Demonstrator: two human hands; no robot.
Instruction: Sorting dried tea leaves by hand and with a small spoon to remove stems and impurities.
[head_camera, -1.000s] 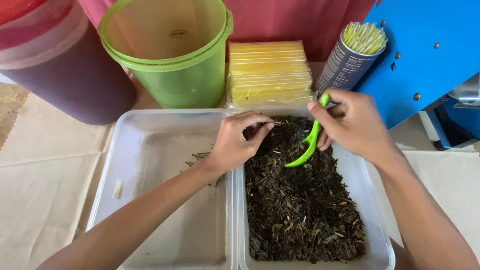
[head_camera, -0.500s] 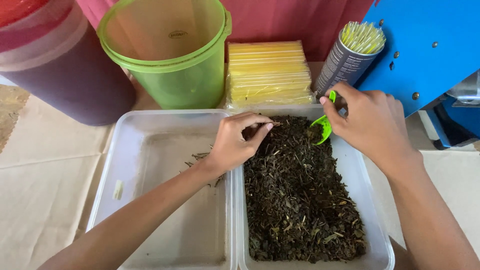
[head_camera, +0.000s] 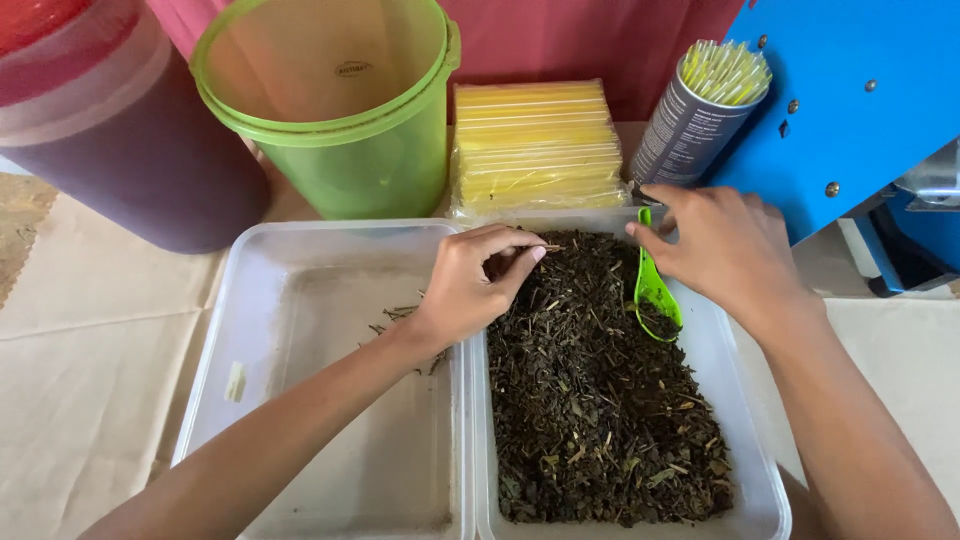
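My right hand (head_camera: 728, 250) grips a small green plastic scoop (head_camera: 654, 284) whose bowl rests in the dried dark tea leaves (head_camera: 596, 400) filling the right clear plastic tub (head_camera: 752, 440). At the tub's near-left top corner, my left hand (head_camera: 474, 282) pinches a thin twig between thumb and fingertips. The left clear tub (head_camera: 300, 400) holds only a few twigs (head_camera: 395, 318) near my left wrist.
A green translucent bucket (head_camera: 335, 110) and a dark maroon container (head_camera: 110, 130) stand at the back left. A wrapped stack of yellow sheets (head_camera: 538, 145), a grey can of straws (head_camera: 700, 115) and a blue machine (head_camera: 860, 100) stand behind the tubs.
My right hand has turned the green scoop from raised at the tub's far edge down into the leaves. My left hand has stayed in place, pinching the twig.
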